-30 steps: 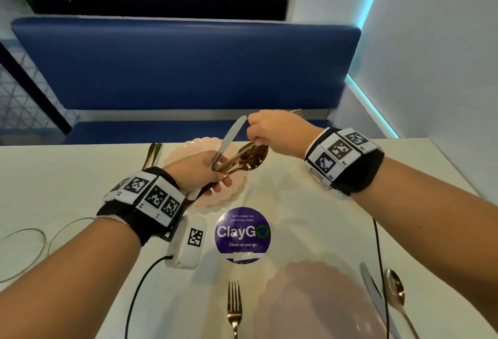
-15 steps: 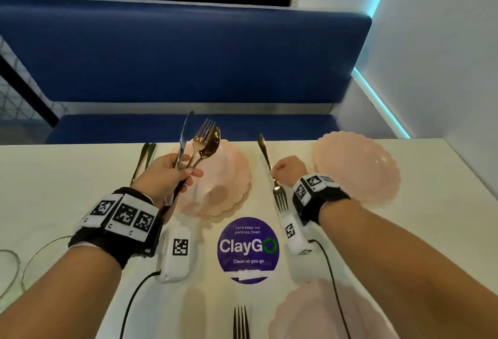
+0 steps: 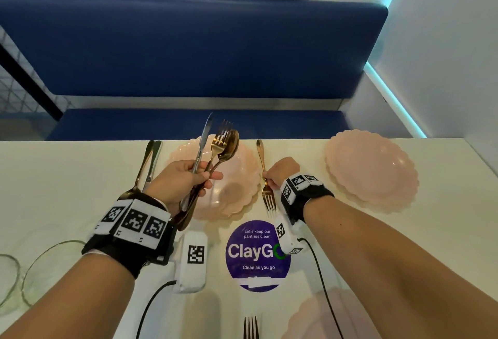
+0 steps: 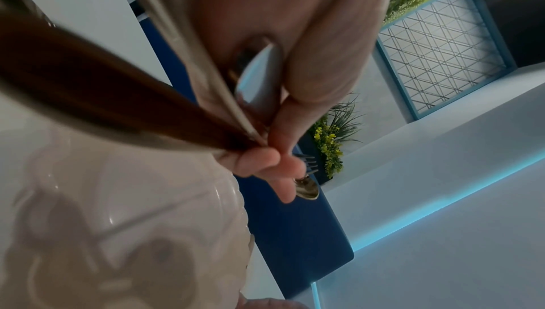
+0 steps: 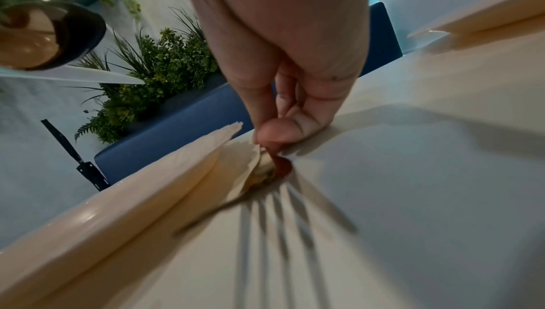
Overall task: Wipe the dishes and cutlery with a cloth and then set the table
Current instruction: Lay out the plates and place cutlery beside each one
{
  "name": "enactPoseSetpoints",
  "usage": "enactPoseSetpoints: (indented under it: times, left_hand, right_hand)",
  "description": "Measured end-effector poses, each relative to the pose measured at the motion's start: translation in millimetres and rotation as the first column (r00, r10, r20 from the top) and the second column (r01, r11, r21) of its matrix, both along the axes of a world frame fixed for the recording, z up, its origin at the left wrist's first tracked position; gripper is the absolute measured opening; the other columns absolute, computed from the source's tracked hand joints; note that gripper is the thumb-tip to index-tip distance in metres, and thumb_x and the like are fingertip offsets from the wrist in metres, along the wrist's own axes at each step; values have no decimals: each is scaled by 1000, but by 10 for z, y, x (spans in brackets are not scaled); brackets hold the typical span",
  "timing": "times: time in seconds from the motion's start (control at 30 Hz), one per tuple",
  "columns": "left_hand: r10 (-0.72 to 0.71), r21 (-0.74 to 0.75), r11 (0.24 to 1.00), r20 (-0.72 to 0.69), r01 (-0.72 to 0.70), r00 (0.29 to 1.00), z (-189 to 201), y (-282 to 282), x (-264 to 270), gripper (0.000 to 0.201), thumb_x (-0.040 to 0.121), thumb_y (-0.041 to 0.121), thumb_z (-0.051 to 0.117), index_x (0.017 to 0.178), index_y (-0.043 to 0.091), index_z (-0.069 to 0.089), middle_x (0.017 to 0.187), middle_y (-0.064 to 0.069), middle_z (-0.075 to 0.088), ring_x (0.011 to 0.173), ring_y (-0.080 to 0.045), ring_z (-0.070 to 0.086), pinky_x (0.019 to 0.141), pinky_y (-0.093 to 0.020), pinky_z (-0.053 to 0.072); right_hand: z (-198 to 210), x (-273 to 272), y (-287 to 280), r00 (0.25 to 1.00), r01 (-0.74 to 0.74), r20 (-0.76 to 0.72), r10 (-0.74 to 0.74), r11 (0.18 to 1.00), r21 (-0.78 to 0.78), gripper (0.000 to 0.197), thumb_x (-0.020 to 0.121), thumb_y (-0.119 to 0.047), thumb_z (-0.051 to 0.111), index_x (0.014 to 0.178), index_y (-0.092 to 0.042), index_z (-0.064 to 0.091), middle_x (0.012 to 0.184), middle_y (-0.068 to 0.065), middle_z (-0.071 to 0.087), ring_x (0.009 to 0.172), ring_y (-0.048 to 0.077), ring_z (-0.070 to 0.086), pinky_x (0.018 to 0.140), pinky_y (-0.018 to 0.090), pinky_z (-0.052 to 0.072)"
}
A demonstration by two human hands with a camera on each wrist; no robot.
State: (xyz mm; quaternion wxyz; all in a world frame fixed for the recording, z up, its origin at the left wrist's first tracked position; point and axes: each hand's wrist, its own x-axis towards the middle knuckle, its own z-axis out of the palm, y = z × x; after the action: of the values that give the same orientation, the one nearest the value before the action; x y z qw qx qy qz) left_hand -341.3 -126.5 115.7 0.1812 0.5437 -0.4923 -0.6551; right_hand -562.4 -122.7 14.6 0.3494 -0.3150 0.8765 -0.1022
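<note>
My left hand (image 3: 207,177) grips a bundle of cutlery upright over the middle pink plate (image 3: 237,198): a silver knife (image 3: 204,136), a gold fork (image 3: 222,134) and a gold spoon (image 3: 229,147). The left wrist view shows its fingers (image 4: 265,162) wrapped around the handles (image 4: 147,108). My right hand (image 3: 269,178) pinches another gold fork (image 3: 260,155) that lies on the table just right of that plate, tines toward me. In the right wrist view the thumb and finger (image 5: 274,136) hold the fork's neck, with its blurred tines (image 5: 280,220) low on the table.
A second pink plate (image 3: 372,169) sits at the far right and a third (image 3: 318,320) at the near edge beside a fork (image 3: 250,328). A spoon and knife (image 3: 151,161) lie left of the middle plate. Glass bowls (image 3: 40,271) stand at the left, and a purple sticker (image 3: 256,255) marks the centre.
My right hand drew a fork out of the bundle and lowered it onto the table right of the middle plate. The left hand raised the remaining cutlery upright.
</note>
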Motion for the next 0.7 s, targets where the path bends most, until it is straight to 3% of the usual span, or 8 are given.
enactPoseSetpoints:
  times: [0.23,0.33,0.4,0.47,0.53,0.6,0.67,0.7]
  left_hand:
    - [-28,-18,999,-3,28,1000,4,74,-101,22,94,2,44,112,5,56,98,-11,70,67,-14,54,64,-24,47]
    - [-32,-43,999,-7,32,999,41,108,-145,21,94,2,45,113,8,53,96,-9,70,66,-13,56,62,-22,47]
    - [-38,-60,997,-2,38,999,56,126,-171,21,94,2,45,113,8,52,94,-8,70,66,-13,55,61,-21,46]
    - [-69,-107,992,35,72,997,57,151,-207,22,93,2,47,114,7,52,90,-7,70,64,-13,54,58,-21,45]
    - [-134,-168,974,112,151,985,56,186,-275,25,92,0,48,116,6,50,88,-7,70,61,-13,55,54,-21,43]
    - [-217,-216,942,194,258,957,74,229,-373,28,91,-1,49,118,5,46,90,-9,70,57,-12,55,51,-19,43]
    - [-296,-247,901,249,357,922,104,263,-480,30,91,0,49,120,4,45,90,-10,70,57,-12,55,51,-20,43]
    - [-330,-258,881,265,397,906,123,275,-529,30,90,1,50,120,3,45,89,-9,70,57,-13,56,51,-21,43]
  right_hand:
    - [50,-111,78,985,45,172,-23,992,-122,27,87,-20,62,63,-15,49,66,1,55,57,11,53,53,18,47]
    - [277,-132,156,990,-60,-138,35,982,-179,25,92,-26,55,83,-4,62,88,9,66,79,20,64,67,23,46]
    - [536,-114,204,970,-101,-241,-11,889,-447,23,94,-18,49,96,-1,64,100,13,67,90,24,63,76,24,46]
    - [886,-19,296,961,-237,-269,66,701,-673,17,91,-12,52,96,-5,67,97,9,65,79,14,58,69,8,40]
    - [1218,138,366,857,-515,-379,349,555,-654,17,89,-12,57,100,-9,69,98,5,61,81,9,54,74,8,38]
    - [1373,310,405,597,-802,-493,633,448,-396,21,89,-14,57,107,-12,68,108,5,58,101,16,51,86,19,35]
    - [1381,412,447,413,-906,-508,756,396,-147,23,90,-14,57,112,-13,64,115,4,57,110,19,47,92,26,38]
    - [1364,422,471,396,-911,-494,774,401,-101,23,90,-14,57,111,-12,63,114,5,58,110,20,47,93,28,41]
